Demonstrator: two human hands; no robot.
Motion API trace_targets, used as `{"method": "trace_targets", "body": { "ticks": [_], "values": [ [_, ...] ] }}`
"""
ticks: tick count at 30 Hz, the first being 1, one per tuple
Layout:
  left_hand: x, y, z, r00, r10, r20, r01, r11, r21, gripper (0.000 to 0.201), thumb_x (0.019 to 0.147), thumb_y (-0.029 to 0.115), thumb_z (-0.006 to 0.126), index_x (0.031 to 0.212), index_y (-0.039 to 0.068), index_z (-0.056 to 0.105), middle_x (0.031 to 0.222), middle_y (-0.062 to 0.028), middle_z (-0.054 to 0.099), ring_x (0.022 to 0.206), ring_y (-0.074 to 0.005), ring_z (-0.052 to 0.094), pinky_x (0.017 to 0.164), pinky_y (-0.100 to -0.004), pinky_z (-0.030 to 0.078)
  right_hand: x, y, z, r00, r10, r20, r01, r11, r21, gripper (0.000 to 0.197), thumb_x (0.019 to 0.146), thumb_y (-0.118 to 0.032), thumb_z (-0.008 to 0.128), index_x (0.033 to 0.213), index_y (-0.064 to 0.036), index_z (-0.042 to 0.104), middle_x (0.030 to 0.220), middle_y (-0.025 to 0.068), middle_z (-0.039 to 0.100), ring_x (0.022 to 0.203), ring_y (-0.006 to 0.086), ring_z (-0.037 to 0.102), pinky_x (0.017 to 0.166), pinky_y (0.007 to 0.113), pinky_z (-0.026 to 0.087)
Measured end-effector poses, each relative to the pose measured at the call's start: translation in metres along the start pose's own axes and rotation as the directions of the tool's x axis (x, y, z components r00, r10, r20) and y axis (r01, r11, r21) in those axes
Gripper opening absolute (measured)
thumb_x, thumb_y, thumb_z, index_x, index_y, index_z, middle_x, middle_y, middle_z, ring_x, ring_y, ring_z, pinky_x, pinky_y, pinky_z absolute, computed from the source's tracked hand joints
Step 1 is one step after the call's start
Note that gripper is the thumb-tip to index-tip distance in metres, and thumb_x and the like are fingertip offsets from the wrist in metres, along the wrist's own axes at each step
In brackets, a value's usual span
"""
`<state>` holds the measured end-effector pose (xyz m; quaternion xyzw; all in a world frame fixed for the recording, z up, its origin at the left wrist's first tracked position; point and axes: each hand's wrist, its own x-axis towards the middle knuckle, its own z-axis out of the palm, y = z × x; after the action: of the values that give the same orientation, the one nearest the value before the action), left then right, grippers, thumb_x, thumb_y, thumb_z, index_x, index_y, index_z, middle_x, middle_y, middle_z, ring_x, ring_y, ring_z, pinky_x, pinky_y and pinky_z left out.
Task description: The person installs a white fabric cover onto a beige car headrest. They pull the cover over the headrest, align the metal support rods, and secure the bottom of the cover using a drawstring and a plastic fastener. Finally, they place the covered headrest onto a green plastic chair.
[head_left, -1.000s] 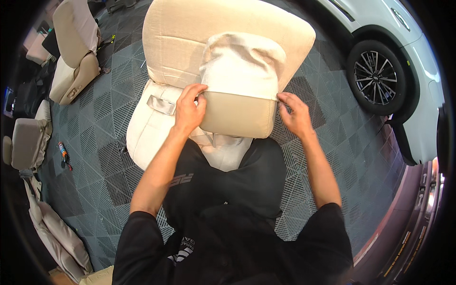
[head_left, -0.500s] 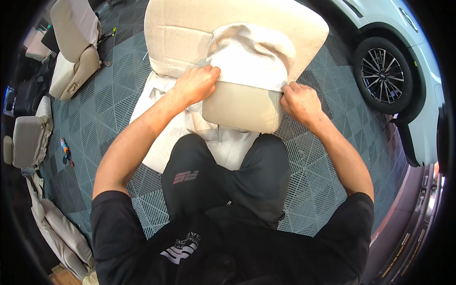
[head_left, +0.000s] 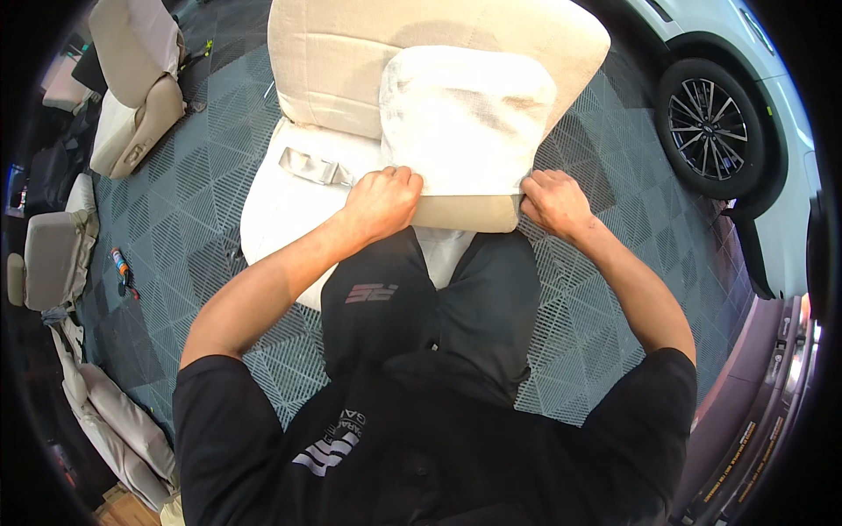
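Note:
A beige cushion (head_left: 460,212) rests against my knees, with a white fabric cover (head_left: 465,118) stretched over most of it. My left hand (head_left: 381,202) grips the cover's lower left edge. My right hand (head_left: 554,202) grips its lower right edge. Only a narrow beige strip of the cushion shows below the cover. Behind it a large beige car seat (head_left: 342,70) lies on the floor, with a grey belt buckle (head_left: 311,167) on its white base.
Grey grid floor tiles (head_left: 175,219) lie all around. Other beige seats stand at the far left (head_left: 132,88) and left edge (head_left: 48,259). A white car with a dark wheel (head_left: 710,131) is at the right. A small bottle (head_left: 120,263) lies at left.
Both hands have pulled the white cover down over the cushion, so it now lies smooth and covers far more of it. The view has tipped lower.

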<state>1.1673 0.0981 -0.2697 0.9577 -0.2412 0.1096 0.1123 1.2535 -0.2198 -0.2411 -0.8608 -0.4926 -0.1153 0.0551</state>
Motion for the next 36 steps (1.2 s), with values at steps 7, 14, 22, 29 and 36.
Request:
{"method": "trace_targets", "body": {
  "ticks": [7, 14, 22, 29, 36],
  "values": [
    [-0.037, 0.03, -0.012, 0.996, 0.008, -0.089, -0.011, 0.999, -0.038, 0.021, 0.069, 0.008, 0.07, 0.08, 0.004, 0.052, 0.078, -0.012, 0.053, 0.071, -0.0302, 0.062, 0.061, -0.0414, 0.054, -0.016, -0.001, 0.0, 0.897, 0.428, 0.11, -0.435, 0.812, 0.389, 0.021, 0.083, -0.015, 0.06, 0.099, -0.0012, 0.062, 0.095, 0.0133, 0.067, 0.087, 0.026, 0.066, 0.08, 0.038, 0.051],
    [-0.071, 0.073, -0.031, 0.999, -0.029, -0.03, 0.021, 0.974, -0.226, 0.014, 0.075, 0.008, 0.067, 0.081, 0.003, 0.055, 0.085, -0.0141, 0.06, 0.072, -0.0271, 0.064, 0.063, -0.0359, 0.056, 0.015, -0.033, 0.061, 0.466, 0.711, 0.527, -0.15, -0.524, 0.839, 0.058, 0.102, -0.042, 0.038, 0.143, -0.0018, 0.043, 0.137, 0.0158, 0.055, 0.12, 0.0256, 0.056, 0.1, 0.037, 0.045],
    [-0.118, 0.018, 0.011, 0.611, -0.731, 0.304, 0.223, -0.209, -0.952, 0.036, 0.101, 0.019, 0.049, 0.127, -0.005, 0.055, 0.132, -0.0133, 0.058, 0.117, -0.0212, 0.058, 0.097, -0.0346, 0.048, -0.015, -0.064, 0.05, 0.4, 0.829, 0.391, -0.15, -0.361, 0.92, 0.05, 0.103, -0.035, 0.047, 0.123, 0.0087, 0.061, 0.121, 0.018, 0.065, 0.108, 0.0228, 0.062, 0.095, 0.031, 0.046],
    [-0.102, 0.051, 0.052, 0.591, -0.721, 0.361, 0.259, -0.254, -0.932, 0.057, 0.105, 0.034, 0.043, 0.148, -0.001, 0.033, 0.147, -0.0167, 0.044, 0.135, -0.0274, 0.044, 0.112, -0.042, 0.037, -0.055, -0.044, 0.006, 0.301, 0.824, 0.479, -0.143, -0.458, 0.877, 0.041, 0.099, -0.033, 0.059, 0.114, 0.0053, 0.065, 0.098, 0.0142, 0.071, 0.087, 0.0196, 0.069, 0.07, 0.031, 0.058],
    [-0.147, 0.035, 0.068, 0.646, -0.572, 0.506, 0.342, -0.375, -0.861, 0.045, 0.102, 0.029, 0.046, 0.134, -0.003, 0.048, 0.129, -0.0156, 0.058, 0.119, -0.0262, 0.057, 0.101, -0.0365, 0.046, -0.014, -0.042, -0.01, 0.506, 0.63, 0.589, -0.476, -0.365, 0.8, 0.051, 0.099, -0.041, 0.057, 0.111, 0.008, 0.065, 0.096, 0.0186, 0.07, 0.085, 0.0197, 0.07, 0.065, 0.031, 0.059]
  ]
}}
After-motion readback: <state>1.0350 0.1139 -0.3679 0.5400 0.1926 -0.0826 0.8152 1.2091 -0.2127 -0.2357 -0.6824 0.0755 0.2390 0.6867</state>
